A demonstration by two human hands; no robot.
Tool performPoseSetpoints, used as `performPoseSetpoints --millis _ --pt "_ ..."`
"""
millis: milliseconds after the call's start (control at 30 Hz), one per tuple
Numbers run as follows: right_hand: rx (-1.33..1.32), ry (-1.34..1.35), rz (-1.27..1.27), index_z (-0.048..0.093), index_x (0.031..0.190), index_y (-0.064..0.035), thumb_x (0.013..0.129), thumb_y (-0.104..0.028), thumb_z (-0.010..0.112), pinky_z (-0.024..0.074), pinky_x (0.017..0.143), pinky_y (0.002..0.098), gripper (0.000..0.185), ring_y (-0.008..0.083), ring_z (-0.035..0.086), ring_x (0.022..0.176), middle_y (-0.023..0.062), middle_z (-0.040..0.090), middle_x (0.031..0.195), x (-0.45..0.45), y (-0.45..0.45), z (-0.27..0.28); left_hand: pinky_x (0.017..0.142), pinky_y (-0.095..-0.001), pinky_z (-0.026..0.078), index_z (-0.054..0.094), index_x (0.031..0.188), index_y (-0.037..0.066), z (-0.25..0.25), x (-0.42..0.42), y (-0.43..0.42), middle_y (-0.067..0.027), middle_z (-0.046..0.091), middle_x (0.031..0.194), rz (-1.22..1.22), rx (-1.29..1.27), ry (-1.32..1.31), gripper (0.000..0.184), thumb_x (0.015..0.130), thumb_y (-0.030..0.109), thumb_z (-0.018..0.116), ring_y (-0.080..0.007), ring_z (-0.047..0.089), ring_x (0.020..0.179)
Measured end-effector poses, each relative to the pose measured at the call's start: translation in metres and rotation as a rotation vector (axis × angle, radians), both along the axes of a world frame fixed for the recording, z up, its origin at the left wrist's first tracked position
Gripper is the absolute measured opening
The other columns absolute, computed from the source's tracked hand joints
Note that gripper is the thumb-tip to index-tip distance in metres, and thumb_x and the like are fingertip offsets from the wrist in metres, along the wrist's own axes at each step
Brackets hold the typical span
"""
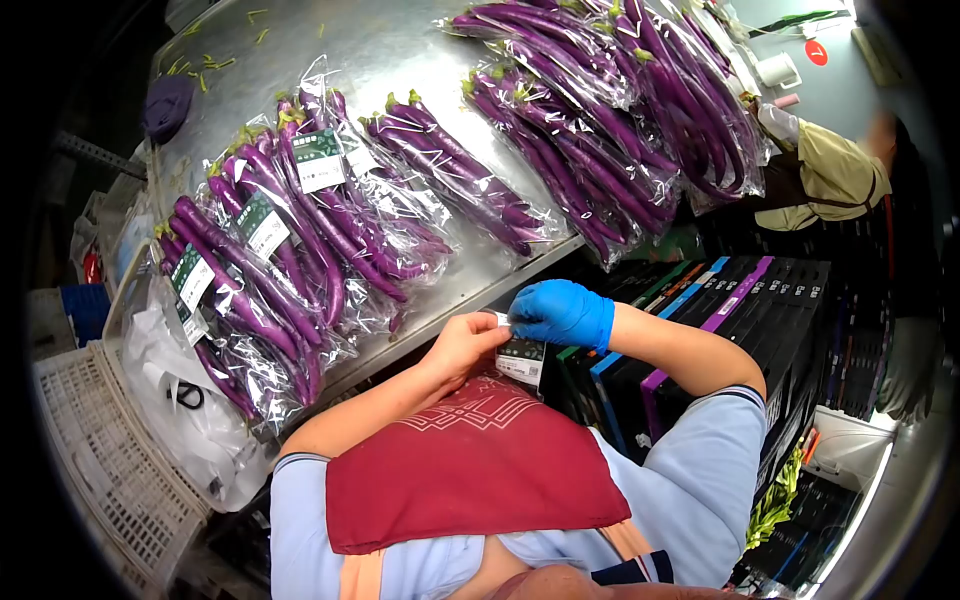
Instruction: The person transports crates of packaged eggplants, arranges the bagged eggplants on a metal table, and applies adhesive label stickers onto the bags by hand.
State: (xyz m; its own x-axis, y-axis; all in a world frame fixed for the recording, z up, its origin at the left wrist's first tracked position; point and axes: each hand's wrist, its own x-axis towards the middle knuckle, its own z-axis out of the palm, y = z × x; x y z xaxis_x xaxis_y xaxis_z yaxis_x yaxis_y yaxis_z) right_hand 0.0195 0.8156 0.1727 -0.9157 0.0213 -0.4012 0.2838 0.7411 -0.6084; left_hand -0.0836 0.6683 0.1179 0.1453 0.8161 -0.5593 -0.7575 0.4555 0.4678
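Observation:
Close to my red apron, both hands meet at a strip of dark green and white labels point(521, 362). My left hand point(466, 347), bare, is closed with thumb and fingers pinching the strip's upper left edge. In a blue glove, my right hand point(563, 314) is closed over the strip's top end, its fingertips partly hidden. Beyond them on the metal table point(465, 278) lie clear bags of long purple eggplants. A labelled bag point(345, 215) and a bag with no label in sight point(455, 165) are nearest.
More bagged eggplants point(600, 90) are piled at the far right. Stacked black crates point(770, 310) stand by my right arm. A white plastic basket point(110, 450) and white plastic bags point(185, 370) sit at left. Another person's yellowish sleeve point(835, 170) shows at right.

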Motion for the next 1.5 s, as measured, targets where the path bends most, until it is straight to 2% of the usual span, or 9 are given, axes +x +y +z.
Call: performPoseSetpoints --millis 400,533,600,733,767,933,1167,1400,1500 --pt "-0.154 0.099 -0.189 0.059 0.083 -0.0009 0.074 -0.020 0.054 0.0452 0.064 0.0351 0.021 0.0333 0.056 0.073 0.0180 0.057 0.079 -0.009 0.028 -0.018 0.055 -0.0217 0.043 0.059 0.089 -0.004 -0.008 -0.005 0.004 -0.0057 0.060 0.077 0.020 0.042 0.171 0.015 0.079 0.007 0.056 -0.0089 0.053 0.062" --pt "-0.283 0.088 -0.475 0.055 0.088 0.0012 0.078 -0.014 0.053 0.0428 0.067 0.0255 0.018 0.0096 0.048 0.070 0.0050 0.053 0.074 -0.022 0.071 -0.011 0.029 -0.0195 0.021 0.059 0.087 0.000 -0.018 -0.007 0.004 -0.0030 0.058 0.065 -0.148 0.025 0.256 0.014 0.078 0.011 0.057 -0.0029 0.035 0.036" --pt "-0.380 0.093 -0.547 0.055 0.087 0.0006 0.078 -0.012 0.052 0.0415 0.066 0.0236 0.016 0.0077 0.045 0.070 0.0010 0.050 0.074 -0.042 0.100 0.003 0.042 -0.0187 0.034 0.060 0.084 -0.002 -0.019 -0.008 0.006 -0.0034 0.058 0.067 -0.210 0.007 0.190 0.012 0.077 0.007 0.059 -0.0055 0.045 0.049" --pt "0.017 0.283 -0.337 0.055 0.085 0.0013 0.078 -0.013 0.052 0.0415 0.061 0.0258 0.016 0.0089 0.046 0.065 0.0055 0.051 0.070 -0.109 0.155 0.015 0.051 -0.0194 0.040 0.061 0.081 -0.004 -0.020 -0.004 0.012 -0.0041 0.059 0.068 -0.287 0.062 0.227 0.012 0.075 0.007 0.061 -0.0069 0.051 0.058" --pt "0.062 0.399 -0.354 0.056 0.081 0.0003 0.074 -0.016 0.052 0.0433 0.060 0.0308 0.018 0.0220 0.051 0.060 0.0155 0.055 0.070 -0.127 0.161 0.015 0.051 -0.0197 0.040 0.061 0.081 -0.004 -0.020 -0.005 0.014 -0.0040 0.059 0.068 -0.301 0.062 0.238 0.013 0.075 0.007 0.061 -0.0071 0.051 0.059" --pt "0.608 1.102 -0.120 0.054 0.072 -0.0066 0.074 -0.014 0.054 0.0433 0.056 0.0357 0.008 0.0290 0.053 0.061 0.0102 0.053 0.064 -0.196 0.161 0.021 0.058 -0.0202 0.042 0.061 0.082 -0.002 -0.016 -0.009 0.020 -0.0021 0.059 0.071 -0.241 0.078 0.185 0.011 0.076 0.007 0.061 -0.0068 0.052 0.063" --pt "0.653 0.808 0.402 0.052 0.081 -0.0066 0.068 -0.013 0.053 0.0421 0.062 0.0328 0.014 0.0206 0.054 0.072 0.0067 0.055 0.081 -0.142 0.122 -0.069 0.060 -0.0202 0.041 0.061 0.084 -0.001 -0.013 -0.013 0.028 0.0000 0.058 0.072 -0.242 0.140 0.205 0.013 0.077 0.010 0.062 -0.0050 0.050 0.066" --pt "0.093 0.334 -0.290 0.021 0.129 0.0030 0.065 -0.047 0.066 0.0317 0.096 0.0386 0.093 0.0369 0.036 0.116 0.0255 0.038 0.121 -0.100 0.091 -0.085 0.058 -0.0203 0.039 0.060 0.080 0.000 -0.023 -0.009 0.034 0.0020 0.055 0.069 -0.322 0.194 0.310 0.013 0.076 0.012 0.063 -0.0044 0.047 0.064" --pt "0.011 0.150 -0.377 0.011 0.132 0.0039 0.064 -0.027 0.068 0.0285 0.098 0.0334 0.094 0.0316 0.036 0.118 0.0250 0.032 0.128 -0.110 0.083 -0.101 0.058 -0.0218 0.039 0.059 0.077 0.000 -0.019 -0.008 0.033 0.0015 0.054 0.067 -0.298 0.225 0.332 0.014 0.075 0.014 0.063 -0.0049 0.046 0.064"
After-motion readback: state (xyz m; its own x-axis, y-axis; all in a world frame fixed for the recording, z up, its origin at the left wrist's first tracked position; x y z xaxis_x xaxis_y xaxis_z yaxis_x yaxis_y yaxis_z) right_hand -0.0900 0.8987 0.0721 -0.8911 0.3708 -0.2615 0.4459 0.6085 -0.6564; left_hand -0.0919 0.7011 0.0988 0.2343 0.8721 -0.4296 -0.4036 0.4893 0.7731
